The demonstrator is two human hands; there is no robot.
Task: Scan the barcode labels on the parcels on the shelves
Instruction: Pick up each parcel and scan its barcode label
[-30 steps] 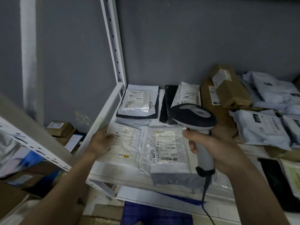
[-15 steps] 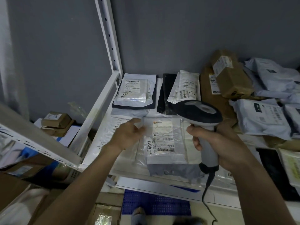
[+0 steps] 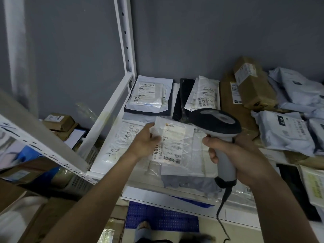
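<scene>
White shelf (image 3: 108,109), grey wall: next parcel in hand.
Since a second ago the left hand (image 3: 145,142) has crossed to the clear parcel (image 3: 172,142) below the scanner (image 3: 217,125), pinching its edge; right hand (image 3: 233,155) grips the scanner, so scanning looks imminent.

Grey wall (image 3: 192,41) behind white shelving upright (image 3: 124,37); dim light, seemingly.

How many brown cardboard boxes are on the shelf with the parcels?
2: a small box leaning on a larger flat box, behind the scanner. Others may be hidden under bags.

glossy plastic parcel (image 3: 172,146); matt plastic scanner (image 3: 217,125)
</scene>
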